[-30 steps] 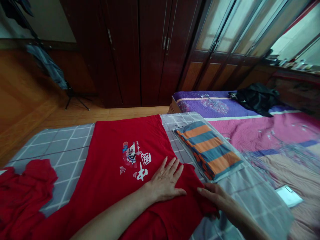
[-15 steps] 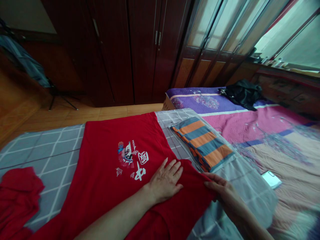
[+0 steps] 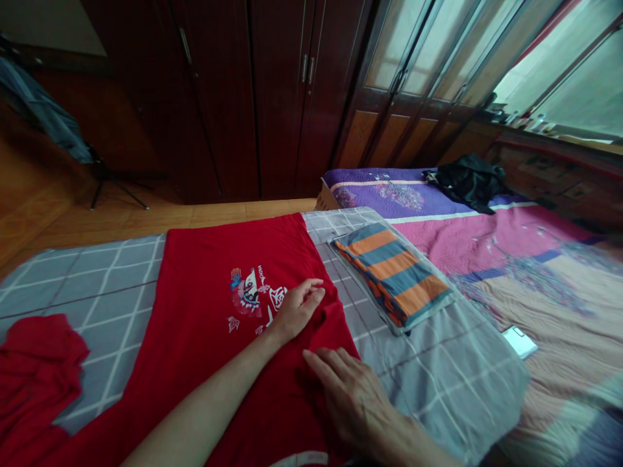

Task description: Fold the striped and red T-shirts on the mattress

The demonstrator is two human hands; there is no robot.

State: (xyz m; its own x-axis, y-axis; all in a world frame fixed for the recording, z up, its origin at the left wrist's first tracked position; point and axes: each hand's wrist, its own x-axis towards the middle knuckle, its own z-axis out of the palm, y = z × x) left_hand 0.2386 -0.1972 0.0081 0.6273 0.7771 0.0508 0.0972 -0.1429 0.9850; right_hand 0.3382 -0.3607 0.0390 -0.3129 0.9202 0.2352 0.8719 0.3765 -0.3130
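Note:
A red T-shirt (image 3: 195, 324) with a printed mask figure and white characters lies spread on a grey checked cloth (image 3: 117, 279). My left hand (image 3: 298, 311) rests on the shirt beside the print, fingers together and slightly bent; whether it pinches fabric is hidden. Nearer to me on the right, my right hand (image 3: 348, 389) is over the shirt's right part, its thumb and fingers curled at the red fabric. The shirt's right edge is folded inward under the hands. A pale collar label shows at the bottom edge.
An orange-and-grey striped folded garment (image 3: 396, 272) in clear wrap lies to the right. Crumpled red cloth (image 3: 41, 370) is at the left. Beyond are a phone (image 3: 520, 342), a colourful bed (image 3: 487, 240) with a black garment (image 3: 470, 183), and dark wardrobes (image 3: 282, 97).
My right hand has moved left, bringing the shirt's right part inward over the body of the shirt. My left hand has shifted up and left, its fingers now drawn together.

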